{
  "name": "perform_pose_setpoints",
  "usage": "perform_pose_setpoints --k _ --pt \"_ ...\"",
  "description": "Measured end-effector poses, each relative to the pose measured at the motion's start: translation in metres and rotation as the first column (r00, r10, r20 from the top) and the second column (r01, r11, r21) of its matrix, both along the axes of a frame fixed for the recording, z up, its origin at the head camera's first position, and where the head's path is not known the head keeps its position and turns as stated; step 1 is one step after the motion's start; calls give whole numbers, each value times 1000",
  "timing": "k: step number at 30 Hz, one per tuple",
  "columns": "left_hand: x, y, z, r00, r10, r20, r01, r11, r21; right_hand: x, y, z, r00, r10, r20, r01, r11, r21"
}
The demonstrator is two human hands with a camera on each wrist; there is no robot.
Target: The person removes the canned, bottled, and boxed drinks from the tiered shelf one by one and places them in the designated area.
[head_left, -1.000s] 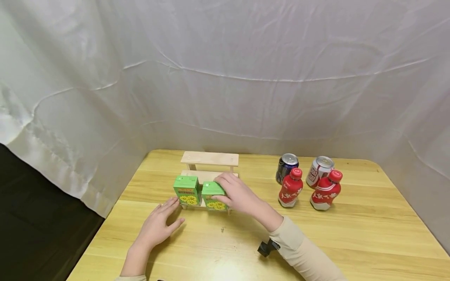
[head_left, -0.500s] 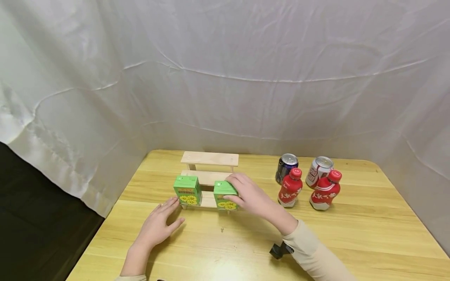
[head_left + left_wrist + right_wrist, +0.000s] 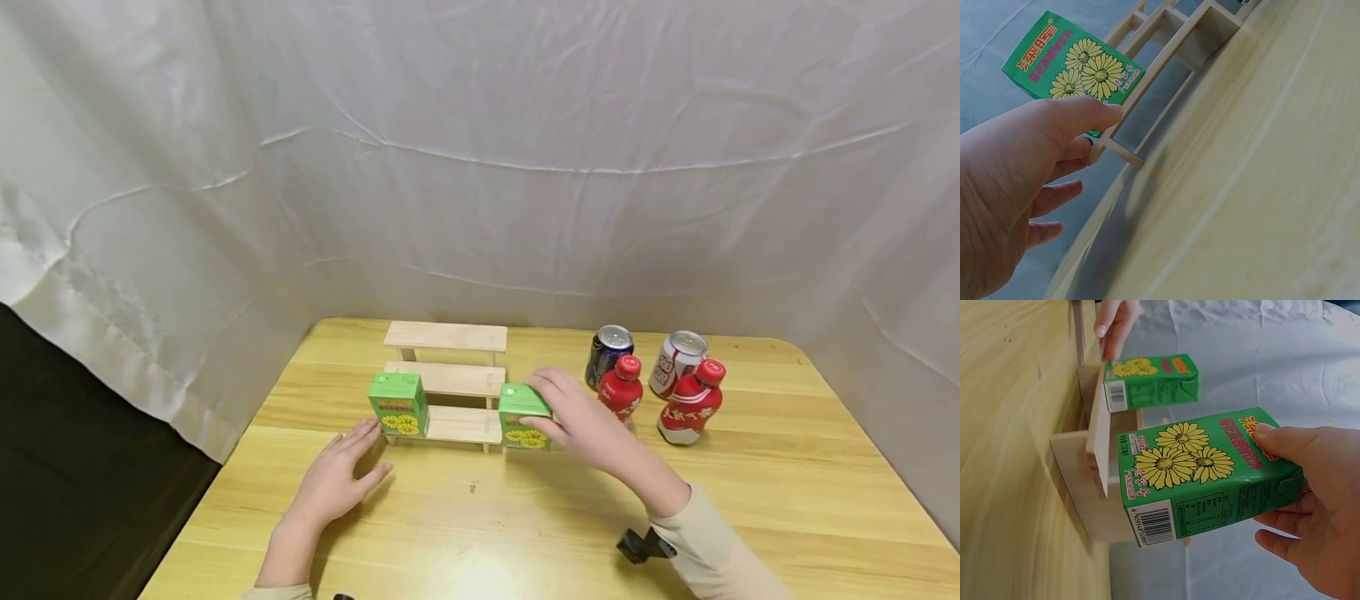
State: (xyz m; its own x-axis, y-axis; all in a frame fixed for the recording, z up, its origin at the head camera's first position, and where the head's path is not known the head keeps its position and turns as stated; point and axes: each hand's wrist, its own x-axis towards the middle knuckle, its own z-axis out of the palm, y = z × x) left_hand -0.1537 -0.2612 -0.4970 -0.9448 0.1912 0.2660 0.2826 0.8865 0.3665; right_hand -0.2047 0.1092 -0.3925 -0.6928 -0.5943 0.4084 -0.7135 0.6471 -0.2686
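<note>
In the head view my right hand [image 3: 581, 417] grips a green drink carton [image 3: 522, 417] printed with yellow flowers, just off the right end of the small three-step wooden shelf [image 3: 465, 425]. The right wrist view shows the thumb across this carton's [image 3: 1204, 469] front and the fingers behind it, its barcode end toward the shelf. A matching carton [image 3: 399, 406] stands upright at the left of the lowest step. Beside it lies my left hand [image 3: 333, 479], fingers extended and relaxed, fingertips right at the shelf's left front corner. Nothing is held in it.
To the right stand two red bottles [image 3: 690, 408] with a dark blue can [image 3: 609, 357] and a white-and-red can [image 3: 677, 364] behind them. A pale curtain [image 3: 525, 208] surrounds the wooden table [image 3: 787, 467]. The two upper shelf steps carry nothing.
My right hand has moved the carton rightward along the lowest step and past the shelf's right end. My left hand and the other carton have stayed in place.
</note>
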Motion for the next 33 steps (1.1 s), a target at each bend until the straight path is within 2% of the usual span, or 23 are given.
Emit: perform_pose_setpoints --k 3,13,22,33 --pt "0 0 0 1000 0 0 0 1000 -4 4 11 1 999 -21 -41 21 1000 -4" --pt "0 0 -2 1000 2 -1 -2 1000 -2 18 48 2 993 -62 -100 63 998 10" --pt "-1 -1 -4 1000 -6 -17 6 1000 1 30 79 -2 969 -91 -232 98 995 19" --pt "0 -2 -4 1000 -1 -14 1 1000 9 45 111 -7 962 -171 -214 164 985 -47"
